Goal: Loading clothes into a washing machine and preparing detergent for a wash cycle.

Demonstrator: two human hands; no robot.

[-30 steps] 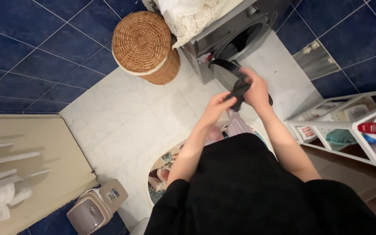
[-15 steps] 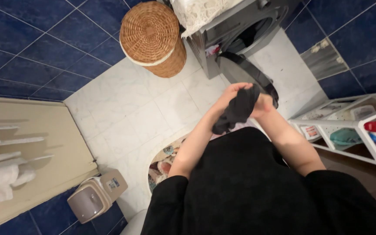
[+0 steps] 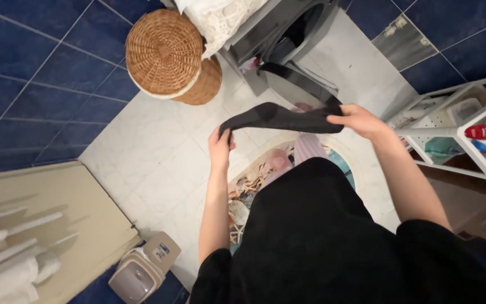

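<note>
Dark grey sock (image 3: 279, 118) — stretched taut, long axis running left to right in front of the washing machine (image 3: 279, 34), above the patterned bath mat (image 3: 254, 180). Left hand (image 3: 219, 147) pinches its left end closed; right hand (image 3: 361, 120) grips the right end — closer to the washing machine door. Wicker basket (image 3: 167, 53) stands left of the machine.

Even indoor light, soft shadows, slight motion blur, wide-angle bending at edges.
</note>
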